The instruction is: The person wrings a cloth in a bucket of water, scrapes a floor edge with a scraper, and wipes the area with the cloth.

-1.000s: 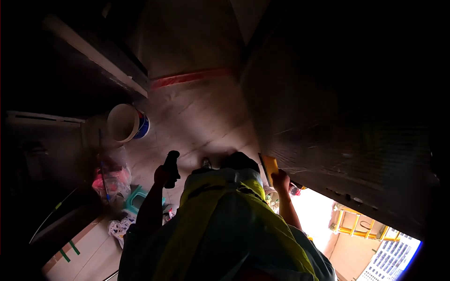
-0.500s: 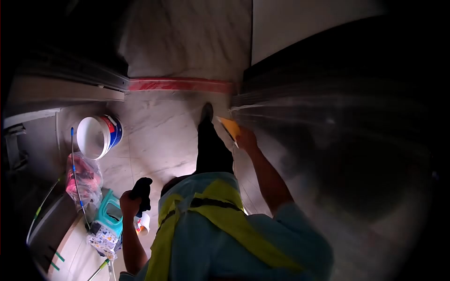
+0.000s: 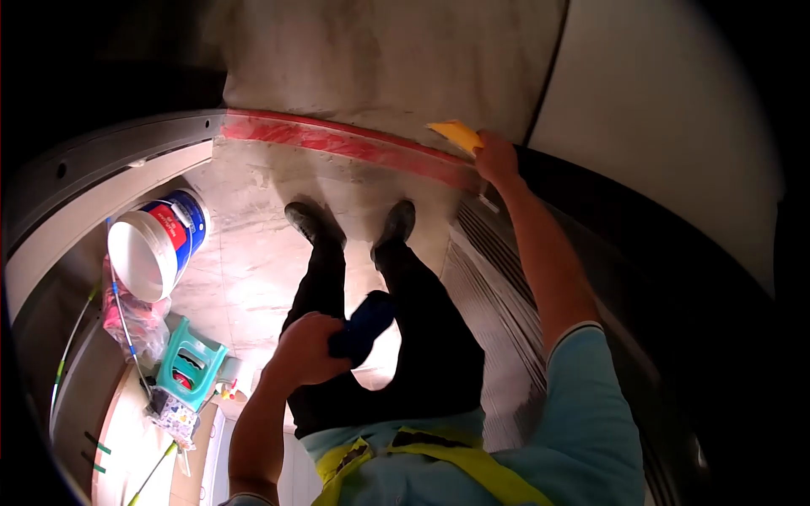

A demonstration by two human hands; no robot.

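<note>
My left hand (image 3: 310,350) is closed around a dark blue, rounded object (image 3: 364,327), held in front of my thighs; its kind does not show clearly. My right hand (image 3: 498,158) reaches far forward on the right. It grips a thin, flat yellow piece (image 3: 456,135), perhaps a scraper, whose tip points left. The yellow piece is over the right end of a red strip (image 3: 337,145) that crosses the floor. Whether it touches the surface there, I cannot tell.
On the left, a white-and-blue bucket (image 3: 181,232) lies tilted beside a clear plastic bag (image 3: 139,325) with pink contents. Below are a teal step stool (image 3: 192,358) and thin poles (image 3: 123,316). A ribbed dark track (image 3: 498,253) runs along my right.
My right hand has moved forward with the yellow piece, up to the red strip. My left hand has come inward with the dark object. Both feet now show, and the view has turned.
</note>
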